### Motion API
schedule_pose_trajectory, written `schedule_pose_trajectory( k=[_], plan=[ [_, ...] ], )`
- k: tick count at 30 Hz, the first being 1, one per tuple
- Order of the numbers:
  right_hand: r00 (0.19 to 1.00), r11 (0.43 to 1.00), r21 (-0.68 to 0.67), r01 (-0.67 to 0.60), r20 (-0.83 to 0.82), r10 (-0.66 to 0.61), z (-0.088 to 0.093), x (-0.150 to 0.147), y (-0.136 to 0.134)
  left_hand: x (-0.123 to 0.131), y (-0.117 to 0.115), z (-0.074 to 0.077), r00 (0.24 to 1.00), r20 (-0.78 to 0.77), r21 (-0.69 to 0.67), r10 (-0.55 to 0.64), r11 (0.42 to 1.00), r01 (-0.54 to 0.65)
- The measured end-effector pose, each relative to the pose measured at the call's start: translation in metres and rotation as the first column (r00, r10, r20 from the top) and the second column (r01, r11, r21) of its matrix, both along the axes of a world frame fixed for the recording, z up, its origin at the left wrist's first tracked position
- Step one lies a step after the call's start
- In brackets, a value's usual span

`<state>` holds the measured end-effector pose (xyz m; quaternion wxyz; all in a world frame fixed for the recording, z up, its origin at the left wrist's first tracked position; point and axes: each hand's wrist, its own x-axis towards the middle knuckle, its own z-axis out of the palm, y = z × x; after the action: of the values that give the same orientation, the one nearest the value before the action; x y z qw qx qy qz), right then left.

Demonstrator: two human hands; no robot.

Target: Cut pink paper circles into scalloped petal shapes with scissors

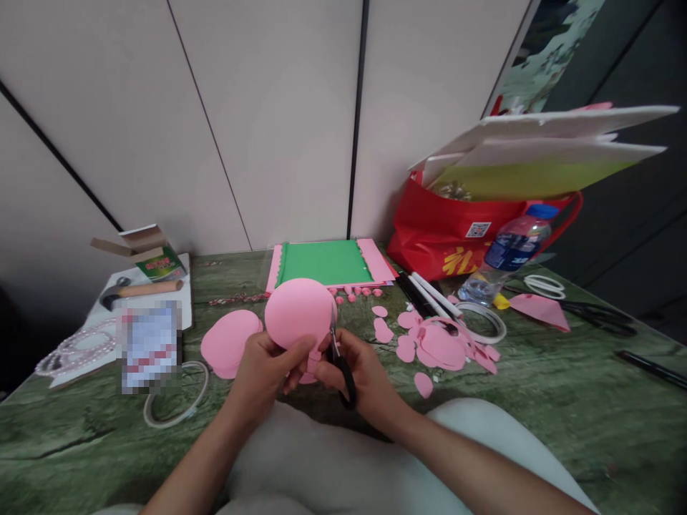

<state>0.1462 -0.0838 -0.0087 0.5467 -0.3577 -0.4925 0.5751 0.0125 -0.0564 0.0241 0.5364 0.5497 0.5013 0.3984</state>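
Note:
My left hand (271, 361) pinches the lower edge of a round pink paper disc (298, 311), which it holds up in front of me. My right hand (361, 365) grips black-handled scissors (343, 372). Their blades point up along the disc's right edge; whether they touch the paper is hard to tell. On the surface left of the held disc lies a pile of pink paper discs (228, 347). Right of my right hand are scattered pink paper pieces (443, 347), some rounded and some petal-shaped. Part of another pink piece shows below the held disc, partly hidden by my fingers.
Behind my hands lies a green sheet (322, 262) on pink paper. A red bag (429, 229) with white boards and a water bottle (507, 254) stand back right, near a tape roll (483, 323). Another tape roll (176, 422), beads (80, 350) and a small box (161, 263) lie left.

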Motion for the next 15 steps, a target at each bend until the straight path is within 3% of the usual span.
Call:
schedule_pose_trajectory(
  k=[8,15],
  plan=[
    [1.000,0.997,-0.071,0.019,-0.018,-0.021,-0.002,0.001,0.000,0.001,0.000,0.002,0.997,0.071,0.001,0.021,1.000,-0.021],
    [0.999,1.000,-0.018,-0.023,-0.043,0.023,-0.008,-0.001,0.001,0.000,0.000,-0.001,0.971,0.187,-0.042,-0.152,0.986,0.162]
  ],
)
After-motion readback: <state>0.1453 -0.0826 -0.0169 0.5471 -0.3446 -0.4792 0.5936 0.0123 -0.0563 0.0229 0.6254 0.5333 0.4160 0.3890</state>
